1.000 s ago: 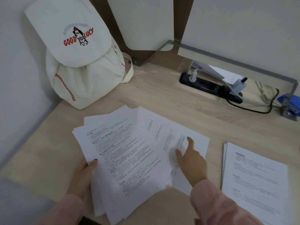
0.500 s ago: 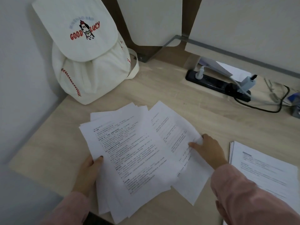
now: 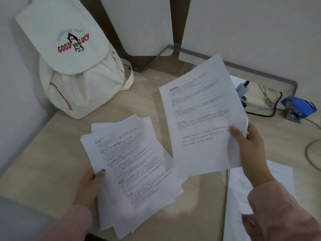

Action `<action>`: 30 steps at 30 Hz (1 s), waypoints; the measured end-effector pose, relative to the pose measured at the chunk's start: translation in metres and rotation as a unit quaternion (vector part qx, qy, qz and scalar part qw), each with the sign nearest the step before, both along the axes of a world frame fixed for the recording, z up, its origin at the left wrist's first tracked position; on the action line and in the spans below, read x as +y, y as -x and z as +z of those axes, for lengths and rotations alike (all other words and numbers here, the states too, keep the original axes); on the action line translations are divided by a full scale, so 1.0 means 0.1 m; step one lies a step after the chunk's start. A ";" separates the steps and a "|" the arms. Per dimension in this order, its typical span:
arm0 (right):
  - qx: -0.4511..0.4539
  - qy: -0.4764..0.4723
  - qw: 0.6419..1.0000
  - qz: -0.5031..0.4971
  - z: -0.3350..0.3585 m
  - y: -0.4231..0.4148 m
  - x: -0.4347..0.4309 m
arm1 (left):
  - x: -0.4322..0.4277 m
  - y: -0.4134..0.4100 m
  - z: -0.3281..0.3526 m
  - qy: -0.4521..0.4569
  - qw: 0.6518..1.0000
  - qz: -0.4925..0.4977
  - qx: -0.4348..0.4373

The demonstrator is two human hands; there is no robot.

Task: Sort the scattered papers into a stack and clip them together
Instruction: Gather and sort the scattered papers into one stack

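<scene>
A loose pile of printed papers (image 3: 132, 164) lies fanned on the wooden desk (image 3: 41, 164) in front of me. My left hand (image 3: 88, 186) holds the pile's left edge, thumb on top. My right hand (image 3: 250, 145) pinches a single printed sheet (image 3: 201, 115) by its right edge and holds it lifted above the desk, to the right of the pile. A neater stack of papers (image 3: 243, 186) lies at the lower right, partly under my right arm. A blue binder clip (image 3: 298, 108) sits at the far right of the desk.
A white drawstring backpack (image 3: 76, 66) leans against the wall at the back left. A power strip with plugs and cables (image 3: 271, 105) runs along the back right, mostly hidden by the lifted sheet. A metal rail (image 3: 260, 73) borders the desk's rear.
My right hand has taken one sheet from the right side of the pile and lifted it up and to the right. My left hand stays on the pile's left edge.
</scene>
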State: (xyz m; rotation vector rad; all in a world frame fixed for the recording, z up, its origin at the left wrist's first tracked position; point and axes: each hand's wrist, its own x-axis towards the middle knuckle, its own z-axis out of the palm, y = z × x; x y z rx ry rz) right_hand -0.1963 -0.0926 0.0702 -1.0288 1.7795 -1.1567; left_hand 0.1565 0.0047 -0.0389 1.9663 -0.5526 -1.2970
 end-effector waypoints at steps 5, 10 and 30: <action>-0.040 -0.061 0.997 0.035 -0.18 -0.20 0.17 | -0.08 0.19 0.06 -0.003 0.999 -0.027 0.044; 0.019 -0.137 0.986 0.094 -0.68 -0.59 0.41 | -0.19 0.42 0.12 -0.007 0.991 0.002 0.136; -0.157 -0.070 0.972 0.157 0.05 -0.53 0.14 | -0.58 0.47 1.02 0.259 0.948 -0.161 0.094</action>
